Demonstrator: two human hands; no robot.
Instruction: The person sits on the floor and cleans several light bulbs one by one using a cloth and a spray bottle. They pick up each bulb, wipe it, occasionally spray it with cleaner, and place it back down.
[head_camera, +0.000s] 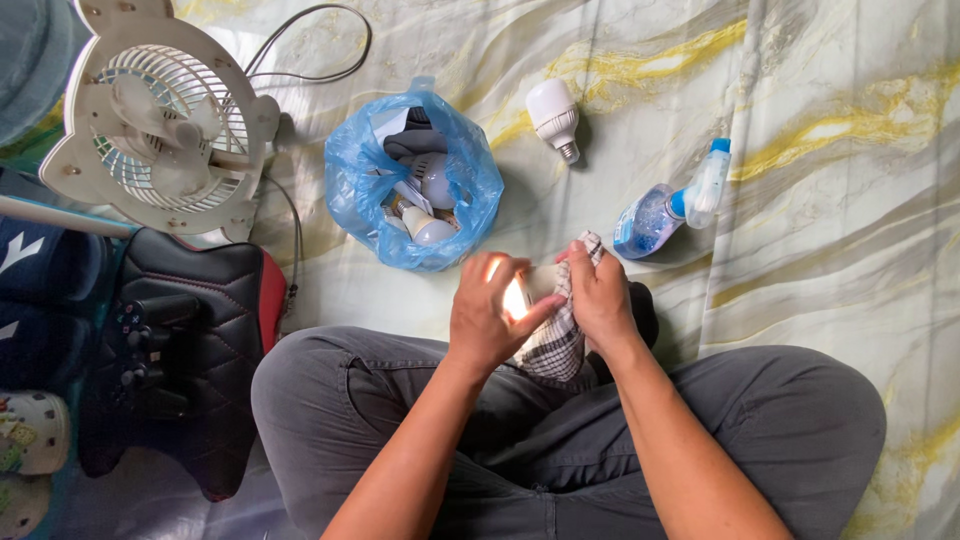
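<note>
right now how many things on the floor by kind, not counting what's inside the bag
loose light bulb: 1
spray bottle: 1
blue plastic bag: 1
white fan: 1
black cushion: 1
Total: 5
The checked cloth and the bulb in the left hand and right hand are off the floor.

One loose bulb (554, 117), one blue bag (412, 185) of bulbs, one spray bottle (672, 203), one fan (165, 120), one checked cloth (556, 335).

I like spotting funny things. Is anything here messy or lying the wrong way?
Mostly tidy. The spray bottle lies on its side on the marbled floor, and one white bulb lies loose outside the blue bag holding the other bulbs. Nothing looks spilled or broken.
</note>
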